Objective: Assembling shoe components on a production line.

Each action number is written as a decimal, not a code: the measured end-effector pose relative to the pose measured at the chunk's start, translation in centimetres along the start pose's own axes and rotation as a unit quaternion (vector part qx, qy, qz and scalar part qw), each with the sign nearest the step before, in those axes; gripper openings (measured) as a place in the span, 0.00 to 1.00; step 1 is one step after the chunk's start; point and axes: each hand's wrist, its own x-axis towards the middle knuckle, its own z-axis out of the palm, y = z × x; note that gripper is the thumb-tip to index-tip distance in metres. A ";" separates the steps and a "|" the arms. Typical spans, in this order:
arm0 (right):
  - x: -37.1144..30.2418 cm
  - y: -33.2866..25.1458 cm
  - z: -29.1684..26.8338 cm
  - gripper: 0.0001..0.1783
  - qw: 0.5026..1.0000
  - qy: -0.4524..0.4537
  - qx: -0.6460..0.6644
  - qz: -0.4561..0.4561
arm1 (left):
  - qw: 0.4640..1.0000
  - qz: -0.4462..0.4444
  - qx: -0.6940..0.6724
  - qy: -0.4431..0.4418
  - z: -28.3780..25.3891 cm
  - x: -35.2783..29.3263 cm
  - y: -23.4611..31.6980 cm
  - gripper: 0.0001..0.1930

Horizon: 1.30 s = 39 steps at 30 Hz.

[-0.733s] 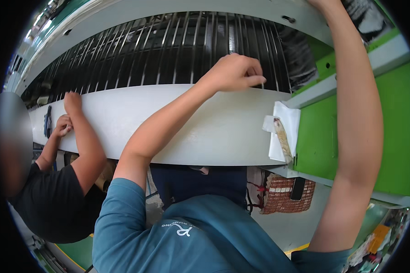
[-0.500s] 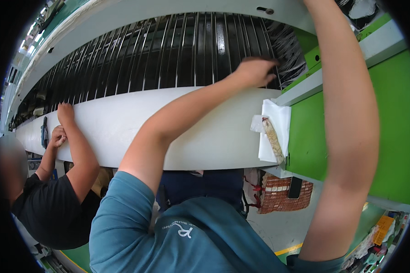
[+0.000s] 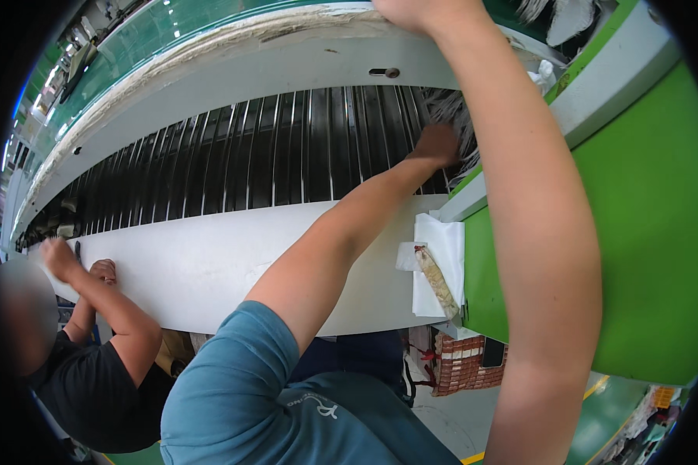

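A long machine has a black slatted bed (image 3: 287, 155) and a white front panel (image 3: 209, 267). My left hand (image 3: 436, 144) reaches across the panel to the bed's right end. Its fingers are curled into a tuft of pale fibres (image 3: 459, 116) that hangs there. My right arm runs straight up the right side. My right hand (image 3: 411, 9) rests on the machine's white upper rim (image 3: 287, 54) and is mostly cut off by the top edge, so its fingers do not show.
A co-worker in a black shirt (image 3: 85, 387) stands at lower left, both hands at the panel's left end. A white cloth (image 3: 442, 240) with a stained stick lies by the green housing (image 3: 644, 232). Below is a red-brown basket (image 3: 461, 364).
My left hand has moved from the white panel's upper edge up and right onto the slatted bed, into the fibres. My right arm has stretched further up. The co-worker's hands have shifted left.
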 end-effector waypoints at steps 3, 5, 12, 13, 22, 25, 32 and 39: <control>-0.5 0.8 0.0 0.24 1.000 -0.002 0.000 0.019 | 0.998 -0.018 0.045 0.046 -2.1 -0.7 2.1 0.16; -1.2 2.6 -0.7 0.25 0.998 -0.015 -0.003 0.056 | 0.992 -0.087 0.038 0.087 -4.0 -1.1 6.1 0.14; -1.4 1.6 0.5 0.24 0.997 0.045 0.037 0.044 | 0.986 -0.074 0.037 0.145 -22.9 -11.9 8.9 0.11; -1.2 0.9 0.4 0.24 0.997 0.033 0.020 0.063 | 0.985 -0.086 0.017 0.146 -25.6 -14.3 9.7 0.11; -0.9 3.2 1.4 0.30 0.995 0.064 -0.037 0.067 | 0.966 -0.033 0.255 0.023 -35.0 -30.8 28.2 0.10; -0.9 5.9 1.9 0.30 0.983 0.184 0.024 0.003 | 0.952 -0.028 0.303 -0.024 -33.9 -32.7 30.7 0.11; -10.6 -3.7 1.8 0.16 0.810 0.215 0.532 0.121 | 0.969 -0.009 0.247 -0.003 -31.9 -31.9 28.0 0.35; -24.7 -3.2 2.1 0.12 0.814 0.086 0.529 0.225 | 0.959 -0.260 0.082 -0.076 -27.8 -26.1 21.4 0.55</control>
